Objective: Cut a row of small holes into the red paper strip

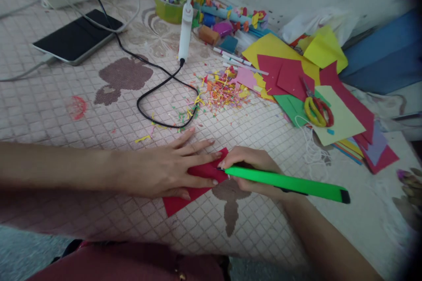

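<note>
A red sheet of paper (180, 202) lies at a slant on the patterned tablecloth. My left hand (165, 167) is spread flat over it, fingers apart, pressing it to the cloth. In my right hand (250, 162) is a green utility knife (283, 181), its dark tip pointing left and touching or just above the paper's right part. The knife's body slopes down to the right, ending in a black cap. My right fingers wrap around its front end, close to my left fingertips.
Paper scraps (226, 90) are scattered beyond my hands, beside a looped black cable (138, 101) from a white glue gun (186, 30). Coloured paper (339, 116) and yellow-and-red scissors (318, 112) lie right. A tablet (79, 35) rests left; a tape roll (165, 6) stands behind.
</note>
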The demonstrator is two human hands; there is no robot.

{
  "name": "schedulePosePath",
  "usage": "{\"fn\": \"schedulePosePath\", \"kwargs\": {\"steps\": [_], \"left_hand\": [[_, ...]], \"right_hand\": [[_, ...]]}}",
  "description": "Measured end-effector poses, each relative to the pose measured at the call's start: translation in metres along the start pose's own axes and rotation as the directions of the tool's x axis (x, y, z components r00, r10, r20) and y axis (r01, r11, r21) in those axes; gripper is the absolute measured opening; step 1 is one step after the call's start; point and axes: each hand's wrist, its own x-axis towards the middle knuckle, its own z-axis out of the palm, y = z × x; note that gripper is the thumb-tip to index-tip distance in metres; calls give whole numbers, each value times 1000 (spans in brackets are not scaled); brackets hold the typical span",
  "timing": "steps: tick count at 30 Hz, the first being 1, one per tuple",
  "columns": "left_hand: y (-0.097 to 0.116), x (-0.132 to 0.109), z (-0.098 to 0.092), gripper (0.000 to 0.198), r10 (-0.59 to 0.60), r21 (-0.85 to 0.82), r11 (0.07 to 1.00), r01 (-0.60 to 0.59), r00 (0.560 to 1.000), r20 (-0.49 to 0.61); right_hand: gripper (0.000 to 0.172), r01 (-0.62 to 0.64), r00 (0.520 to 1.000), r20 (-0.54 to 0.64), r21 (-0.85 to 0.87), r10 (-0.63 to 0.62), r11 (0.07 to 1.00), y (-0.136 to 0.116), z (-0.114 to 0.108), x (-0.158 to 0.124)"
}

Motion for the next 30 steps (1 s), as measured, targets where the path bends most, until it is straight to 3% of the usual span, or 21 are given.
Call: {"fn": "schedulePosePath", "kwargs": {"steps": [12, 20, 26, 30], "left_hand": [[-2, -2, 0, 58, -5, 30, 1000, 5, 1000, 7], [13, 1, 7, 55, -78, 7, 997, 79, 994, -70], [4, 1, 1, 54, 23, 41, 999, -20, 998, -55], [2, 1, 0, 56, 8, 56, 998, -5, 999, -47]], "right_hand": [[17, 9, 1000, -2, 11, -9, 1000, 0, -1, 0], [18, 36, 999, 15, 12, -36, 999, 0, -1, 2], [17, 39, 999, 14, 30, -39, 999, 3, 0, 1], [17, 35, 999, 15, 38, -36, 999, 3, 0, -1]]}}
